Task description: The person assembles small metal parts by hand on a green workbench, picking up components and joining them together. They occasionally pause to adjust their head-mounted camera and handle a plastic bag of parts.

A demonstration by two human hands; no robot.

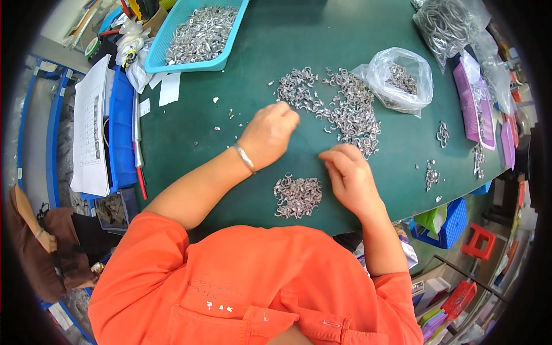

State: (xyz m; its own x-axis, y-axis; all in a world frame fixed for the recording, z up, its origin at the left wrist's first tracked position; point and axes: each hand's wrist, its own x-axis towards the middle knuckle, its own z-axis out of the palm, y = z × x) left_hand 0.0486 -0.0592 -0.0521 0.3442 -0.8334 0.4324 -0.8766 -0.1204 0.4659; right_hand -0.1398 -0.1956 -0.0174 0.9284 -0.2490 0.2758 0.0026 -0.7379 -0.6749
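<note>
Small curved silver metal pieces lie in a large loose pile (352, 112) on the green table. My left hand (269, 135), with a silver bangle at its wrist, is curled closed just left of that pile. Its fingertips are hidden, so I cannot see what they hold. Below the pile, my right hand (352, 177) has its thumb and index finger drawn together in a pinch. Anything between those fingers is too small to make out. A smaller heap of the same curved pieces (297, 196) sits between my forearms, near the table's front edge.
A turquoise basket (221, 62) full of metal pieces stands at the far left. Right of the large pile is an open clear plastic bag (422, 86) with more pieces. Farther right are a purple basket (468, 109) and small clusters (431, 175). Another person's hand (47, 241) shows at left.
</note>
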